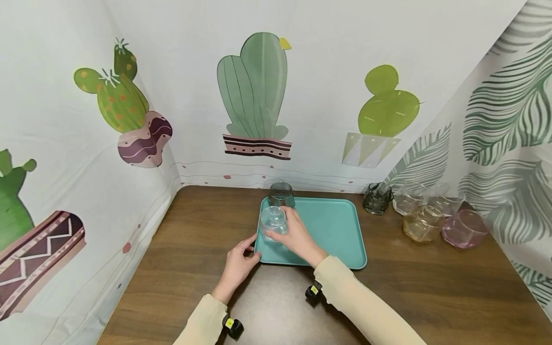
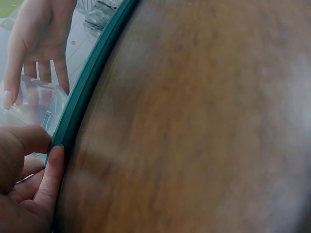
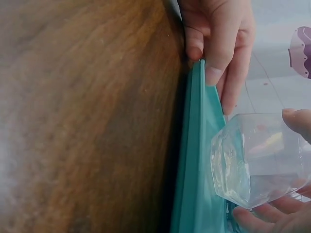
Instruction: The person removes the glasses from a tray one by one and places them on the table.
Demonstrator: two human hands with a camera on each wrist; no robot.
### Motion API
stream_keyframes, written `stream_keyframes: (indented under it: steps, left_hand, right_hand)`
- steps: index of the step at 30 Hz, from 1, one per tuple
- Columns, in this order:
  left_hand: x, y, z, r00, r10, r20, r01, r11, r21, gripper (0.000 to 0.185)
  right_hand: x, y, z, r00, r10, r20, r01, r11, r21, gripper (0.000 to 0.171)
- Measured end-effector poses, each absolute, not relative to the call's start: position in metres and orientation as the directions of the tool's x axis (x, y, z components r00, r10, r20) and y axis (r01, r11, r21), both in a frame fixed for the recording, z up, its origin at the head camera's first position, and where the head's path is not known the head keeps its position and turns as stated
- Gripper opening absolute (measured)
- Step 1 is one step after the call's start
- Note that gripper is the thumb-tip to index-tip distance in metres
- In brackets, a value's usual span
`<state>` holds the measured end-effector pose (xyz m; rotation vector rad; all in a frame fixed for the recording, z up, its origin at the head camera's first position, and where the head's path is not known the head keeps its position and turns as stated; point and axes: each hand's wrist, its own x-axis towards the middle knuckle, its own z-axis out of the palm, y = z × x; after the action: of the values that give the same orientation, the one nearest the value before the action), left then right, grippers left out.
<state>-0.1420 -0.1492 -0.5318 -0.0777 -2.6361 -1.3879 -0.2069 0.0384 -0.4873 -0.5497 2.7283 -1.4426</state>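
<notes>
My right hand (image 1: 298,235) grips a clear faceted glass (image 1: 271,220) between thumb and fingers, over the left part of a teal tray (image 1: 336,232). In the right wrist view the glass (image 3: 262,160) has its thick base close to the tray's surface. My left hand (image 1: 241,262) pinches the tray's near left corner, thumb and finger on either side of the rim (image 2: 80,107). Just behind the clear glass, a smoky grey glass (image 1: 281,195) stands at the tray's far left corner.
Right of the tray, a dark glass (image 1: 377,199), clear glasses (image 1: 408,200), an amber glass (image 1: 422,225) and a pink glass (image 1: 465,230) stand close together on the wooden table (image 1: 181,249). A cactus-printed cloth (image 1: 319,96) hangs behind.
</notes>
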Motion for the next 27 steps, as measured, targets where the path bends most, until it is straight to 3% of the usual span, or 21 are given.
stream_keyframes:
  steps: [27]
  left_hand:
    - [-0.142,-0.15,-0.534,-0.986,-0.037,0.164,0.115,0.561,0.82,0.051]
  right_hand:
    - [-0.186,0.084,-0.494,-0.942,-0.266,0.205,-0.312,0.467,-0.827,0.076]
